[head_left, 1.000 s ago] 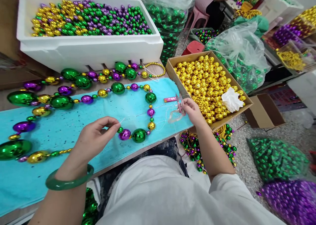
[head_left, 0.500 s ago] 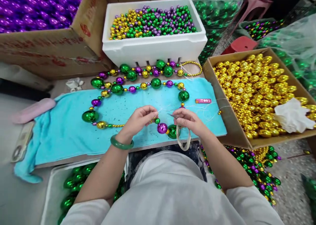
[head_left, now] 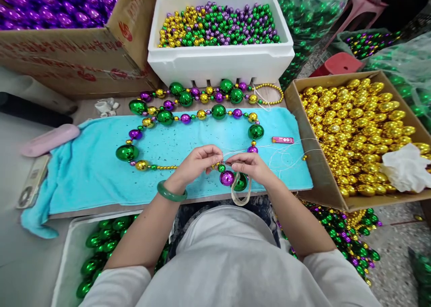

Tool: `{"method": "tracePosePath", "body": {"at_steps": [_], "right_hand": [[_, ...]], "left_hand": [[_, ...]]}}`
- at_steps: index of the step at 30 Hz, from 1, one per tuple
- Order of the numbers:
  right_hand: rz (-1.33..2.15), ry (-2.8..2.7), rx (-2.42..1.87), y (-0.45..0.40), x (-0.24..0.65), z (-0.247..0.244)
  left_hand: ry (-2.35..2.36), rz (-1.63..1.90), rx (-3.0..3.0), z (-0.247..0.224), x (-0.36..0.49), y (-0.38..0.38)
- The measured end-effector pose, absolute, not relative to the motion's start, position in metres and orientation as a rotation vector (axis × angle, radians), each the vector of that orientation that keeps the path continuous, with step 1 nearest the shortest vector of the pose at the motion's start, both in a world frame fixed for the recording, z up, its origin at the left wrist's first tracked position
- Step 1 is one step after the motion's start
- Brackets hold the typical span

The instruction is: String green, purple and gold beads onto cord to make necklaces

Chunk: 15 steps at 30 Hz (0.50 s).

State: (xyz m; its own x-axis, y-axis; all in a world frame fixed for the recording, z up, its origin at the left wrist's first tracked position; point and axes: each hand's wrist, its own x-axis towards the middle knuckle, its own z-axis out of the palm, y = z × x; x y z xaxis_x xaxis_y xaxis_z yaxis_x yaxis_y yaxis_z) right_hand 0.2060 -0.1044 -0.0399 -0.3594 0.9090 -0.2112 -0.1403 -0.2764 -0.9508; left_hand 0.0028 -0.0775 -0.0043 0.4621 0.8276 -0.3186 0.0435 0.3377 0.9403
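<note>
A strand of green, purple and gold beads [head_left: 218, 112] lies in a loop on the blue towel [head_left: 188, 138]. My left hand [head_left: 202, 162] is closed in a pinch on the bead strand's near end, by a small green bead and a large purple one. Close to its fingertips, my right hand [head_left: 247, 164] is closed around a small pointed metal tool, mostly hidden by the fingers. A cream band [head_left: 241, 203] hangs in a loop below that hand. Thin clear thread [head_left: 279, 156] trails rightward over the towel from between the hands.
Behind the towel lies another bead strand [head_left: 186, 98], before a white foam box [head_left: 220, 60] of small beads. Cardboard boxes hold purple beads [head_left: 60, 6] and gold beads [head_left: 363, 132]. A small pink packet [head_left: 283, 140] and a pink case [head_left: 50, 140] lie at the sides.
My right hand has moved left, bringing the metal tool against the strand's end at my left fingertips. The cream band swings along with it. The whole view has shifted slightly.
</note>
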Motion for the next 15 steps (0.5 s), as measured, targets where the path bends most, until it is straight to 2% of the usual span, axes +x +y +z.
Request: {"method": "tracePosePath", "body": {"at_steps": [15], "right_hand": [[1.878, -1.158, -1.008, -0.0988, 0.2100, -0.0471]], "left_hand": [[0.931, 0.465, 0.986, -0.0084, 0.0001, -0.0763]]}}
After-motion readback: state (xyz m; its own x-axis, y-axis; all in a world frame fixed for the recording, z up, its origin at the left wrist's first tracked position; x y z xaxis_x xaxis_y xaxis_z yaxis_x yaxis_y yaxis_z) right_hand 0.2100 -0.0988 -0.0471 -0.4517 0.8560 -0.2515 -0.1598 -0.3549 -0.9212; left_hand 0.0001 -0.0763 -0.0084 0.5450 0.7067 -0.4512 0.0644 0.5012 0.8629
